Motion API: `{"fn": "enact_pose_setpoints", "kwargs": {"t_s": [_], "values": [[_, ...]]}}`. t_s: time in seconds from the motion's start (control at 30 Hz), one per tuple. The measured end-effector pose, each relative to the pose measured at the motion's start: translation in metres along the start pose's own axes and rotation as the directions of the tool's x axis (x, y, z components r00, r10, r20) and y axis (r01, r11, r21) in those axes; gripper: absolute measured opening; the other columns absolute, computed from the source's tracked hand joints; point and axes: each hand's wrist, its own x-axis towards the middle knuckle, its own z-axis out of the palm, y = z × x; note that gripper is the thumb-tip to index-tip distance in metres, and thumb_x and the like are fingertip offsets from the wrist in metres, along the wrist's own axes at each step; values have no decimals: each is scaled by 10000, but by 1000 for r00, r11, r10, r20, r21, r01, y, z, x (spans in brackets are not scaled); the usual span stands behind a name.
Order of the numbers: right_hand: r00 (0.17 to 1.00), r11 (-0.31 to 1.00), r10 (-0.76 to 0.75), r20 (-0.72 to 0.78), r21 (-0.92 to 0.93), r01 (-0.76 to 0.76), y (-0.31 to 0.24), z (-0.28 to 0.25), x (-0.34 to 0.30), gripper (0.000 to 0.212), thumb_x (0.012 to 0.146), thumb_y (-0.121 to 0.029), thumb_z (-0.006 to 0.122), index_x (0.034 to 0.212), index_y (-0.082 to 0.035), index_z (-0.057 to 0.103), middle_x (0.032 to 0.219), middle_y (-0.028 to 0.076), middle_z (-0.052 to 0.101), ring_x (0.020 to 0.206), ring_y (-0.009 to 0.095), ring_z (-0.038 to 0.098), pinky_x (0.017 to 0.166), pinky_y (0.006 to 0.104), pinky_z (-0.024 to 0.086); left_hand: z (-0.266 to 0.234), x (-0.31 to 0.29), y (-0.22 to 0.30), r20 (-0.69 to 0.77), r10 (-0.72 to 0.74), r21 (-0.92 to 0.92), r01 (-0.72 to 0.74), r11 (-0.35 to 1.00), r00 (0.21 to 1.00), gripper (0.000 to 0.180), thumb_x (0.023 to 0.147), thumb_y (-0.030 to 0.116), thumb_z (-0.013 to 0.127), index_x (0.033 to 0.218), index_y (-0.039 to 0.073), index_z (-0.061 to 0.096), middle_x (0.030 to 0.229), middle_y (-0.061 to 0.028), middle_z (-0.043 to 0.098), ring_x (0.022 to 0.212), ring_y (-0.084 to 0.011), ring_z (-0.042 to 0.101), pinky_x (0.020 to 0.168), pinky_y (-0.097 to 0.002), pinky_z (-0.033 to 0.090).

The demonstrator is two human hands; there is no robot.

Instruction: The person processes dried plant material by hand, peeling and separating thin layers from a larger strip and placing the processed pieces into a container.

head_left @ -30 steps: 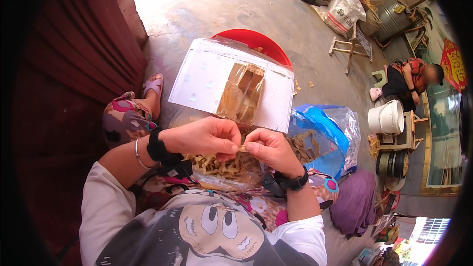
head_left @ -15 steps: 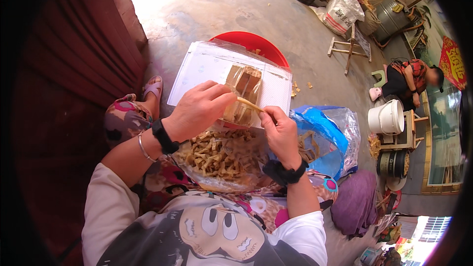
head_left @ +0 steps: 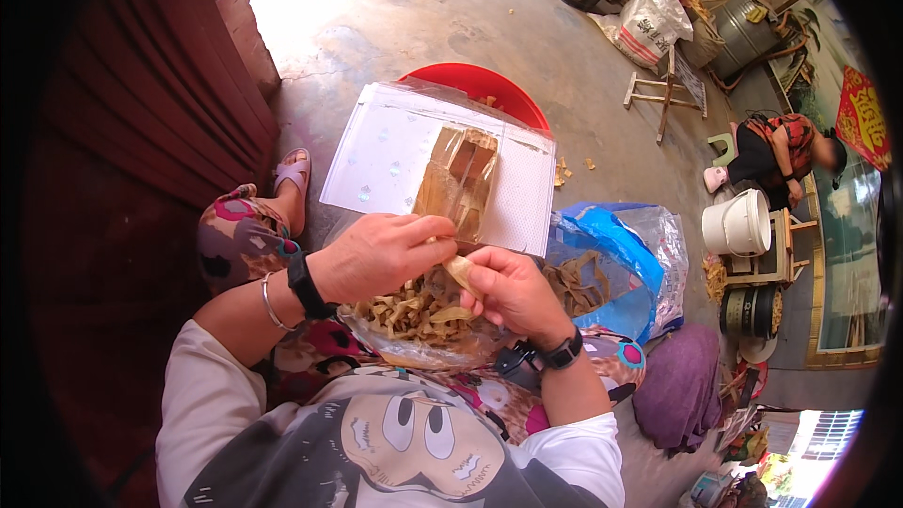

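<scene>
A pale tan flat strip is pinched between my two hands above my lap. Fingers of my left hand close on its upper left end. With thumb and fingers, my right hand grips the lower right part. Beneath them, a clear plastic bag on my lap holds many short tan knotted-looking pieces, partly hidden by my hands. Just beyond lies a white board, bearing a brown block under clear film.
The board rests over a red basin. To the right, a blue and clear plastic bag contains brown strips. Farther right, a person sits near a white bucket. A folding stool stands beyond.
Both hands have come down toward my lap, off the board. My right hand has moved left, closer to my left, and the strip now looks shorter and bunched between them.
</scene>
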Motion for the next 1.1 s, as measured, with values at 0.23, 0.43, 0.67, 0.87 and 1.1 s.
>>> {"fn": "enact_pose_setpoints", "kwargs": {"t_s": [0.23,0.43,0.67,0.87,1.1], "values": [[988,963,-148,47,233,133,-4,-18,-9,216,873,-35,546,1081,-17,603,971,59,653,723,47,575,506,163,434,10,-13,-12,370,-365,-131,437,890,855,69,806,131,586,849,77,591,682,-102,552,635,-290,595,565,-365,482],[889,746,-428,161,-492,448,21,-2,6,225,922,-79,531,1139,-27,564,996,36,619,776,34,559,576,172,442,-3,0,10,616,-335,-734,674,83,713,242,923,258,571,825,41,616,684,13,597,581,-47,532,500,-227,430],[941,947,-316,-120,20,321,25,13,1,246,951,-139,517,1184,-60,507,870,37,636,661,70,573,551,187,477,11,4,16,415,-365,-838,506,204,834,266,889,118,591,1115,-12,535,987,-50,597,862,-75,562,725,-256,485],[973,927,-192,-125,302,222,39,-1,9,222,942,-234,545,1078,-58,555,782,6,599,551,46,521,437,167,438,16,2,14,72,-360,-403,357,842,930,157,784,21,584,924,26,512,1171,-124,540,871,-240,620,699,-295,497],[996,929,-91,15,362,79,35,-3,13,360,883,-157,628,1187,-34,480,801,-8,571,557,35,508,462,171,452,16,2,11,118,-202,-435,233,869,972,211,731,0,593,924,20,509,968,-130,559,776,-314,582,602,-382,470]]}}
